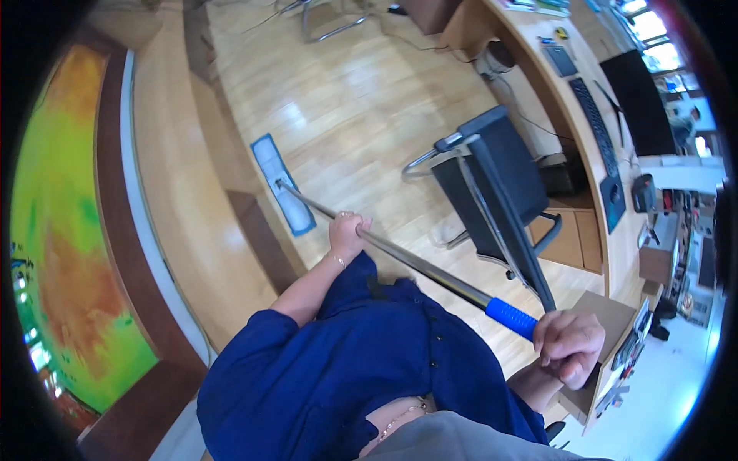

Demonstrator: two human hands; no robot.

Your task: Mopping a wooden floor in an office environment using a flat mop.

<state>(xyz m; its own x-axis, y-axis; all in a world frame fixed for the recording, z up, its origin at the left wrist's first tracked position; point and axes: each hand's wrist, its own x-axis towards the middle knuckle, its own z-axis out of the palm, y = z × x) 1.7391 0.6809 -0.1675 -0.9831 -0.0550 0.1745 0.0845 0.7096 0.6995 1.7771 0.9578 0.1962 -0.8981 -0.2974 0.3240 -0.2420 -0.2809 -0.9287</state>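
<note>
A flat mop point(415, 265) with a metal pole slants across in front of my body. Its wide head point(278, 187), pale on top with a blue pad edge, lies on the wooden floor beside the wooden cabinet base at left. Partway down the pole, my left hand point(347, 237) is closed around the metal. My right hand point(570, 346) is closed at the upper end, by the blue ribbed grip point(510, 318); the pole's very tip is hidden in that hand.
Right of the mop stands a black chair point(500, 184) with metal legs, by a wooden desk point(553, 92) holding a keyboard point(593, 127) and monitor point(636, 104). A long wooden ledge point(177, 154) runs along the left. Cables point(419, 44) lie on the far floor near another chair's metal legs point(338, 31).
</note>
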